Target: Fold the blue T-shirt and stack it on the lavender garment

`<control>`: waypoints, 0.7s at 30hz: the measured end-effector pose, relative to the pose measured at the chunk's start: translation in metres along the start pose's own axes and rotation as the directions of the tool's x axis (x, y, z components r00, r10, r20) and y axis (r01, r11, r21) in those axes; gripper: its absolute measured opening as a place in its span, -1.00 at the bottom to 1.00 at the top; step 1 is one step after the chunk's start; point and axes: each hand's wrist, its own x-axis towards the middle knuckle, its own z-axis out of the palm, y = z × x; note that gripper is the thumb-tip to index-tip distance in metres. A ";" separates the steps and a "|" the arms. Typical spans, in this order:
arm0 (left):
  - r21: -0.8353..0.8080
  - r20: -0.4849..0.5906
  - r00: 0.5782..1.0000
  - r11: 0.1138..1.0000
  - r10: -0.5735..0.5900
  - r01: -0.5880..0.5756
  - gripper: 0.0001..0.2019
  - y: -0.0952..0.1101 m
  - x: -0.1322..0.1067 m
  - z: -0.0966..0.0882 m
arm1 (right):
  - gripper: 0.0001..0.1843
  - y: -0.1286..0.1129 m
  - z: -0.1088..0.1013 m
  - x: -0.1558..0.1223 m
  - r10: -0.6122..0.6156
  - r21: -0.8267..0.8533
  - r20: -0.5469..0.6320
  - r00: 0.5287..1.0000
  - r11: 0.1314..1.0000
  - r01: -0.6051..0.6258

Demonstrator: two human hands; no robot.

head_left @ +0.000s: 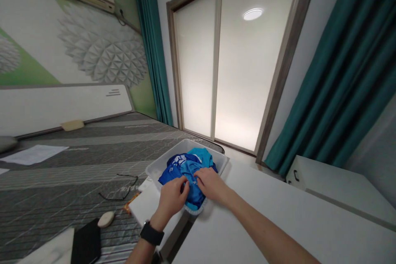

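Note:
A white plastic basket (161, 162) sits at the edge of a white table (278, 222), holding a heap of blue clothes (185, 165). My left hand (171, 200), with a black watch on its wrist, is closed in a pinch on the blue fabric at the basket's near rim. My right hand (212, 183) lies on top of the same blue clothes, its fingers curled and pressing into the cloth. The two hands almost touch each other over the heap.
A bed with a grey striped mattress (77, 165) is on the left, bearing glasses (119, 189), a sheet of paper (34, 154), a black notebook (86, 241) and a small white object (106, 218). Teal curtains (340, 82) flank frosted sliding doors (229, 70). A white cabinet (324, 177) stands right.

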 end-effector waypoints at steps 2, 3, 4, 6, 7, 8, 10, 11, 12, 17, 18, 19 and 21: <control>0.039 0.028 0.999 0.999 -0.019 0.018 -0.71 0.003 0.000 -0.002 | -0.70 0.001 0.003 0.015 0.088 -0.052 0.072 0.994 0.995 -0.085; 0.059 0.034 0.999 0.998 -0.026 0.024 -0.71 0.004 0.000 -0.003 | -0.62 0.001 0.004 0.021 0.149 -0.087 0.092 0.985 0.986 -0.141; 0.078 0.040 0.999 0.997 -0.030 0.027 -0.71 0.005 0.000 -0.004 | -0.54 0.001 0.005 0.027 0.210 -0.122 0.106 0.972 0.973 -0.196; 0.114 0.051 0.998 0.993 -0.038 0.032 -0.71 0.006 0.000 -0.006 | -0.48 0.003 0.007 0.035 0.296 -0.180 0.133 0.946 0.946 -0.270; 0.127 0.055 0.998 0.991 -0.042 0.035 -0.72 0.007 0.000 -0.006 | -0.54 0.004 0.008 0.038 0.312 -0.194 0.148 0.939 0.940 -0.281; 0.134 0.057 0.997 0.990 -0.047 0.039 -0.72 0.007 0.000 -0.006 | -0.63 0.005 0.008 0.039 0.310 -0.199 0.161 0.937 0.940 -0.277; 0.122 0.055 0.997 0.992 -0.051 0.044 -0.75 0.007 0.000 -0.006 | -0.74 0.007 0.006 0.038 0.287 -0.192 0.161 0.944 0.948 -0.255; 0.108 0.054 0.997 0.993 -0.055 0.048 -0.77 0.006 0.000 -0.006 | -0.76 0.007 0.005 0.035 0.278 -0.188 0.155 0.948 0.950 -0.248; 0.091 0.054 0.997 0.994 -0.059 0.054 -0.80 0.006 0.000 -0.006 | -0.77 0.007 0.002 0.031 0.270 -0.184 0.147 0.952 0.953 -0.242; 0.023 0.039 0.994 0.994 -0.107 0.106 -0.60 0.009 0.002 -0.006 | -0.80 -0.002 -0.018 0.002 0.214 -0.152 0.101 0.972 0.968 -0.197; 0.019 0.040 0.993 0.994 -0.112 0.111 -0.54 0.009 0.002 -0.007 | -0.80 -0.005 -0.023 -0.003 0.201 -0.147 0.095 0.975 0.971 -0.186; 0.022 0.044 0.993 0.993 -0.113 0.112 -0.50 0.010 0.003 -0.007 | -0.80 -0.008 -0.027 -0.007 0.186 -0.138 0.087 0.979 0.975 -0.173; 0.039 0.059 0.995 0.996 -0.085 0.083 -0.49 0.010 0.004 -0.008 | -0.82 -0.014 -0.035 -0.014 0.144 -0.093 0.062 0.988 0.986 -0.138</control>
